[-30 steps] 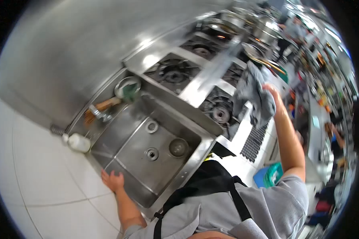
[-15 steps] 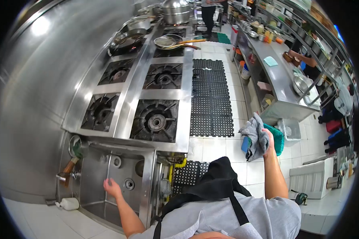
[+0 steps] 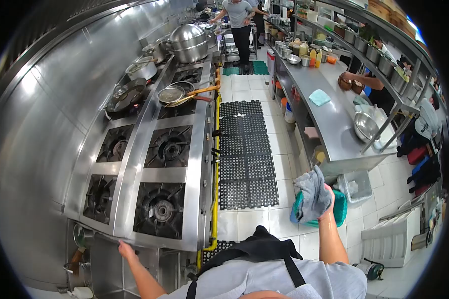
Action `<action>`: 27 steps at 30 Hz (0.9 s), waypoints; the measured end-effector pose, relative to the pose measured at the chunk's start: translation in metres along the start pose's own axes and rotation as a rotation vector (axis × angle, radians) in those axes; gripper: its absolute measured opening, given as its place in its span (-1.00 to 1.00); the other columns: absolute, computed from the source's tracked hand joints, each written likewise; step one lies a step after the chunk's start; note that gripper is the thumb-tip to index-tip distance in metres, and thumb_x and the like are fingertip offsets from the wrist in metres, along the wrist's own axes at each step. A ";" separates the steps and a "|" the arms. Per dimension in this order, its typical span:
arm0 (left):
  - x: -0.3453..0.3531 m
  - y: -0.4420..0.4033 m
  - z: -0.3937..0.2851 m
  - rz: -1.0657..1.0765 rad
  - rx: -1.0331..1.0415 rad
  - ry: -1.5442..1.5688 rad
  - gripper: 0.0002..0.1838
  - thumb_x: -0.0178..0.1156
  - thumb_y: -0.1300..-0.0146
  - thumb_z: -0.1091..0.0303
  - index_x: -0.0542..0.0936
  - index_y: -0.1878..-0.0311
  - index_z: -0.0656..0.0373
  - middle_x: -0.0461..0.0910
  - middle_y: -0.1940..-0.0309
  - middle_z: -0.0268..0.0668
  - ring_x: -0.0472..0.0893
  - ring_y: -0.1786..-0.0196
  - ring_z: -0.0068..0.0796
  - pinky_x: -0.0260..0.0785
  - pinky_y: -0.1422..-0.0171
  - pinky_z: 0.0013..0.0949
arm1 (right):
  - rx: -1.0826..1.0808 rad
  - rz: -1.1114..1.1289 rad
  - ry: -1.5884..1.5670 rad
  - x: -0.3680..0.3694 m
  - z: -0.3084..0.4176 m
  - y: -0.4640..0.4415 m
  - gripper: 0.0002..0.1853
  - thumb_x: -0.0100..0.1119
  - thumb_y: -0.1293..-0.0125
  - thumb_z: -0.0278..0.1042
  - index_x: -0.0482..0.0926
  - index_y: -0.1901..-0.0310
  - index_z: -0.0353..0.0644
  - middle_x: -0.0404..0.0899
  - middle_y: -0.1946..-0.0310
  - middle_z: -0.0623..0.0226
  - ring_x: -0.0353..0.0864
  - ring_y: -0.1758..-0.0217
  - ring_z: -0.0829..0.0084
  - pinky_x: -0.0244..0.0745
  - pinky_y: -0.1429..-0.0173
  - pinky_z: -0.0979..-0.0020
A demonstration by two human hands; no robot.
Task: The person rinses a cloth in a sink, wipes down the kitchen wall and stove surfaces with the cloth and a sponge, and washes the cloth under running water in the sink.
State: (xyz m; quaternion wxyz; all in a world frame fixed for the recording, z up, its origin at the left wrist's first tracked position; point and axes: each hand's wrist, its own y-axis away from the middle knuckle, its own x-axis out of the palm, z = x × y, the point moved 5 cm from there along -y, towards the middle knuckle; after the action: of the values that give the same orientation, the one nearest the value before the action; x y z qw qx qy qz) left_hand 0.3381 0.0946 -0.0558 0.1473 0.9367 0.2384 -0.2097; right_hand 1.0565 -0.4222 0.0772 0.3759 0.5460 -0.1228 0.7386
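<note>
My right hand (image 3: 327, 203) grips a crumpled grey cloth (image 3: 313, 194), which hangs out in front of me above a green bin (image 3: 340, 209) on the floor. The cloth hides part of that bin. My left hand (image 3: 128, 250) holds nothing. It is over the steel sink (image 3: 107, 266), near the front edge of the stove (image 3: 119, 226), with the fingers loosely extended. A brush (image 3: 76, 259) with a wooden-coloured body stands at the sink's left side, beside the tap.
Ahead, the stove carries several burners, a wok (image 3: 127, 94), strainers (image 3: 171, 93) and a large steamer pot (image 3: 188, 44). A black rubber mat (image 3: 247, 154) covers the aisle. Right is a steel counter (image 3: 329, 117) with a light-blue cloth (image 3: 320, 97). A co-worker (image 3: 239, 30) stands at the far end.
My view has shifted forward, showing more of the stove and less of the sink. My left hand has come closer to the stove's front edge. The cloth remains in my right hand.
</note>
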 end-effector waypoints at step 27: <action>0.003 0.113 -0.122 -0.551 -0.243 -0.689 -0.32 -0.20 -0.44 -0.20 0.64 0.13 0.29 0.61 0.10 0.16 0.55 -0.06 0.18 0.38 -0.15 0.07 | 0.867 0.852 0.273 0.327 -0.272 -0.443 -0.26 -0.34 -0.43 0.29 0.20 -0.46 -0.04 0.24 -0.44 0.25 0.22 -0.47 0.07 0.04 -0.53 0.00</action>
State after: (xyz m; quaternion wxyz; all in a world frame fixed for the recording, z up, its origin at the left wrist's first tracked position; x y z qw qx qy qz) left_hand 0.4373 0.0458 0.0685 0.2654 0.6899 0.4386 -0.5112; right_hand 1.1278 0.1807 0.1683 -0.1953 0.4526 0.0307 0.8695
